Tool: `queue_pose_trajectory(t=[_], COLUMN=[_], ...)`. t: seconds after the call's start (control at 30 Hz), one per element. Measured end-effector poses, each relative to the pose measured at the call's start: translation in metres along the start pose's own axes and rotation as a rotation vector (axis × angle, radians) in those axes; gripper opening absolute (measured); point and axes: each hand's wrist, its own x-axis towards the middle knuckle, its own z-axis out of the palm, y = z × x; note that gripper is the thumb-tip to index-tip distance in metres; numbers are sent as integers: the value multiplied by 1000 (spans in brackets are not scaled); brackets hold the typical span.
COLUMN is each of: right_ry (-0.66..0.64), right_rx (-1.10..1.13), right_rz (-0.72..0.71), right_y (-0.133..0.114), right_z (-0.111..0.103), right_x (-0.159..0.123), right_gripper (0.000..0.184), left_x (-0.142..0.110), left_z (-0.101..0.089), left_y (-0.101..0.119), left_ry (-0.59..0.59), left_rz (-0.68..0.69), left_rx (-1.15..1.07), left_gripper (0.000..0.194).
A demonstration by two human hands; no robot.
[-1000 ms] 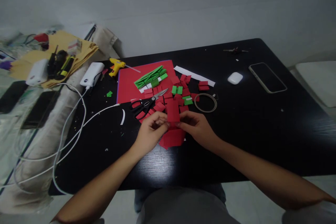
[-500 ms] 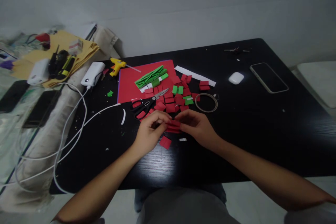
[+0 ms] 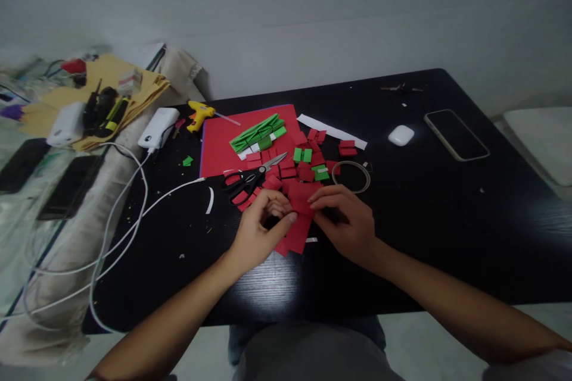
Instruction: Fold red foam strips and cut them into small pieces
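Both hands pinch a creased strip of red paper (image 3: 300, 232) above the near middle of the table. My left hand (image 3: 263, 223) grips its left edge between thumb and curled fingers. On the opposite edge, my right hand (image 3: 344, 217) holds it with the fingertips. Under the strip's lower left, a small red folded piece (image 3: 281, 247) partly shows. Just beyond the hands lie several small folded red pieces (image 3: 306, 173) and a few green ones (image 3: 302, 155). Black-handled scissors (image 3: 254, 177) rest among them, blades partly apart, near my left hand.
A red sheet (image 3: 218, 137) bears a pleated green paper bundle (image 3: 257, 133). A yellow glue gun (image 3: 199, 116) and a power bank (image 3: 158, 126) with white cables lie left. Rightward are a tape ring (image 3: 351, 177), an earbud case (image 3: 401, 135) and a phone (image 3: 456, 134).
The red strip was folded together between the hands half a second ago and is now opened out, tilted. My right hand has turned, its fingers now over the strip's right edge.
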Motion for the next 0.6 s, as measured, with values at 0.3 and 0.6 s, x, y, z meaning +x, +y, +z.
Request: queue_pose_trajectory(t=[0.3, 0.6], right_ry=[11, 23], right_rx=[-100, -129], right_rz=[50, 157], right_y=[0, 8], right_z=[0, 0], right_x=[-2, 4], right_gripper=[17, 15], left_x=[6, 6], left_z=[-1, -6], left_y=[1, -2], left_ry=[49, 71], left_rz=[-52, 42], left_rx=[-46, 36], left_gripper=[18, 16])
